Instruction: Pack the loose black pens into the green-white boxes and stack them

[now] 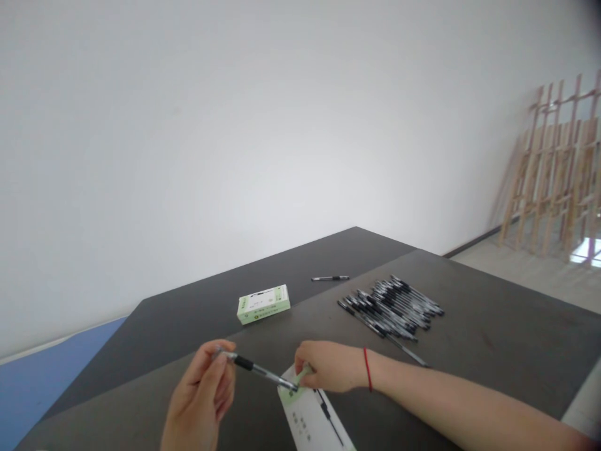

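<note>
My left hand (206, 388) pinches a clear gel pen (258, 369) with a black grip near one end. The pen slants down to the right, its far end over the top end of a white and green pen box (305, 419). At that end, my right hand (328, 366) has its fingers closed on the box's green flap; a red string circles the wrist. The lower part of this box runs out of the picture. Right of the hands lies a loose heap of similar pens (392, 307), one sticking out toward my right forearm.
A second white and green box (263, 304) lies on the dark table (188, 326) beyond my hands. One single pen (330, 278) rests farther back. A white wall (282, 125) stands behind the table, and wooden frames (558, 169) lean at the far right.
</note>
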`<state>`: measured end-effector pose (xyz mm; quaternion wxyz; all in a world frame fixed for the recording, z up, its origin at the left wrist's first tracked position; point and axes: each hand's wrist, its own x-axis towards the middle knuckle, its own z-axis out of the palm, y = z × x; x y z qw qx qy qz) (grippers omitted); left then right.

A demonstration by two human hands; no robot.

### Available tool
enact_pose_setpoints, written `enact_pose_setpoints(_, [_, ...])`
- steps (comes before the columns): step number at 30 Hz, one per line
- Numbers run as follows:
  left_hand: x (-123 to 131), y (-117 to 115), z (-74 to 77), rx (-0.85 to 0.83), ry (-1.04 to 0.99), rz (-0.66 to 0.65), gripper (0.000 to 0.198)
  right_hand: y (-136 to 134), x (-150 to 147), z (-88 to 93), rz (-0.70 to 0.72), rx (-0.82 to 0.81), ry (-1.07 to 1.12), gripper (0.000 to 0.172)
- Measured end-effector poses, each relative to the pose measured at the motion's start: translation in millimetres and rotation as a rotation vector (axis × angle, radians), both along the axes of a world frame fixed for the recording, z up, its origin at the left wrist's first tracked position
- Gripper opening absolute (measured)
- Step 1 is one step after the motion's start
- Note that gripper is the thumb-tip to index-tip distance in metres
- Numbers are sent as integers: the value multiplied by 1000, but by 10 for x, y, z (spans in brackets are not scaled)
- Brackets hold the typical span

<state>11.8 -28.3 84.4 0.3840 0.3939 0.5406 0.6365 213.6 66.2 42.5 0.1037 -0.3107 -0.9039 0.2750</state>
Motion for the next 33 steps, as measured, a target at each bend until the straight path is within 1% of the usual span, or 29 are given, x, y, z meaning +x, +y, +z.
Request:
enact_pose_setpoints(1, [43, 10, -77, -21, 21, -53, 42, -42, 27, -17, -20, 17, 2, 26])
enact_pose_setpoints(3, [157, 45, -178, -56, 70, -153, 41, -126, 89, 17, -84, 70, 29, 31])
enact_pose_setpoints(5, [282, 96, -202, -72, 92, -209, 39, -207, 139, 121, -137, 78, 152, 32])
enact_pose_setpoints(6, [337, 121, -193, -73, 104, -227, 38, -246, 154, 179, -139, 40, 244, 31])
enact_pose_setpoints(8, [418, 166, -160, -77, 142, -271, 35, -326, 161, 263, -89, -119, 422, 27])
enact_pose_setpoints(9, [438, 183, -147, -79, 161, -293, 33, -363, 156, 278, -61, -191, 474, 24])
enact_pose_setpoints(10, [443, 197, -139, -87, 168, -317, 33, -396, 149, 275, -49, -227, 490, 21])
enact_pose_setpoints(12, [411, 213, -140, -108, 97, -375, 34, -443, 144, 230, -79, -195, 481, 17])
enact_pose_setpoints(14, [342, 221, -145, -119, -61, -440, 35, -463, 156, 171, -121, -141, 465, 14])
enact_pose_setpoints(15, [303, 223, -142, -119, -136, -466, 32, -466, 167, 149, -122, -152, 462, 15])
enact_pose_setpoints(17, [237, 228, -119, -115, -224, -476, 21, -470, 190, 130, -91, -215, 459, 17])
enact_pose_setpoints(19, [198, 237, -83, -121, -232, -456, 16, -477, 205, 139, -71, -249, 453, 17])
enact_pose_setpoints(22, [174, 259, -53, -106, -183, -387, 22, -493, 205, 160, -94, -246, 454, 16])
enact_pose_setpoints(24, [171, 275, -67, -95, -141, -323, 29, -500, 192, 155, -106, -279, 461, 16])
enact_pose_setpoints(25, [175, 279, -84, -89, -132, -300, 33, -502, 183, 144, -99, -322, 470, 17])
enact_pose_setpoints(27, [201, 274, -124, -77, -142, -291, 38, -504, 159, 108, -72, -467, 506, 20])
enact_pose_setpoints(30, [290, 236, -177, -45, -198, -357, 38, -506, 117, 35, -38, -747, 576, 20])
enact_pose_setpoints(31, [325, 217, -188, -47, -214, -386, 36, -506, 105, 13, -27, -811, 596, 18])
enact_pose_setpoints(33, [386, 181, -201, -64, -227, -432, 32, -506, 87, -19, 0, -860, 633, 16])
